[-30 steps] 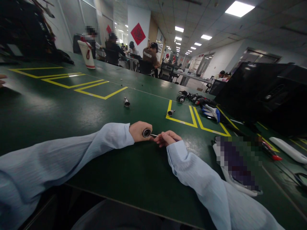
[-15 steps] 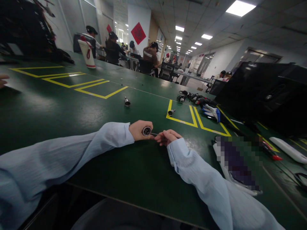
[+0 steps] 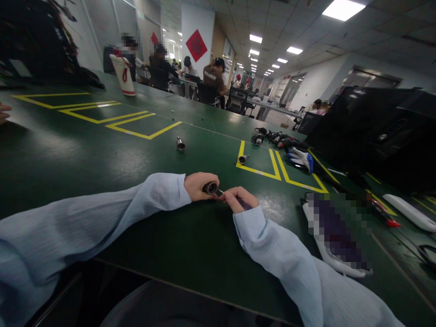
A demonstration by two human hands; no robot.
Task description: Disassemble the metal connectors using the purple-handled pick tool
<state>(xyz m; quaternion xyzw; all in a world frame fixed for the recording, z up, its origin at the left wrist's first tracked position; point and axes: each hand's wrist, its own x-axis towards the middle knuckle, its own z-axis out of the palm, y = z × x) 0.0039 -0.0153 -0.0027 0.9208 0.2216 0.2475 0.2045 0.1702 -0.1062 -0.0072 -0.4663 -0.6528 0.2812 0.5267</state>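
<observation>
My left hand (image 3: 195, 185) is wrapped round a small cup-shaped metal part (image 3: 211, 188), whose round dark opening faces me. My right hand (image 3: 239, 198) is closed on a screwdriver (image 3: 245, 205) with a dark purplish handle. Its thin shaft points left toward the metal part; my fingers hide exactly where the tip touches. Beyond my hands, a similar metal part (image 3: 180, 144) lies on the green table (image 3: 136, 163). Another such part (image 3: 243, 159) lies inside a yellow-taped outline to the right.
Cables and dark fittings (image 3: 264, 137) lie at the back right beside blue-and-white gloves (image 3: 299, 159). A white-edged tray (image 3: 316, 240), partly pixelated, is near my right arm. A tall paper cup (image 3: 123, 75) stands at the back left. Another person's hand (image 3: 4, 112) shows at the left edge.
My left hand has turned the metal part slightly, so more of its side shows. My right hand has rotated on the screwdriver, exposing its purplish handle.
</observation>
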